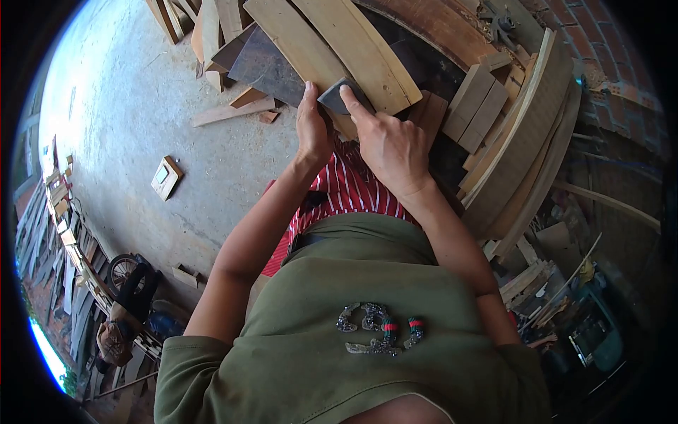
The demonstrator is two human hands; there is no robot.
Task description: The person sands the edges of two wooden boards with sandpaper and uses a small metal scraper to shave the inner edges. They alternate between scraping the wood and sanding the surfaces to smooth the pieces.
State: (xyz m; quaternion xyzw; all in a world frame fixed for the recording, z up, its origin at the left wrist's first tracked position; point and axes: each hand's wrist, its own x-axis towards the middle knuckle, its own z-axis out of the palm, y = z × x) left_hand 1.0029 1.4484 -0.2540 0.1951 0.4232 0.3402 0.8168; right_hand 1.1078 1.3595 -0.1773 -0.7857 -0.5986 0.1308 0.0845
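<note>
A grey sheet of sandpaper is pressed against the near end of a curved pale wooden board. My left hand grips the left side of the board end and the sheet. My right hand lies on the right, with its forefinger stretched over the sandpaper. Both forearms reach out over my red striped lap and olive green shirt.
More curved boards and short wooden blocks are stacked to the right by a brick wall. Offcuts and a small wooden frame lie on the concrete floor at left. Tools and scraps clutter the lower right.
</note>
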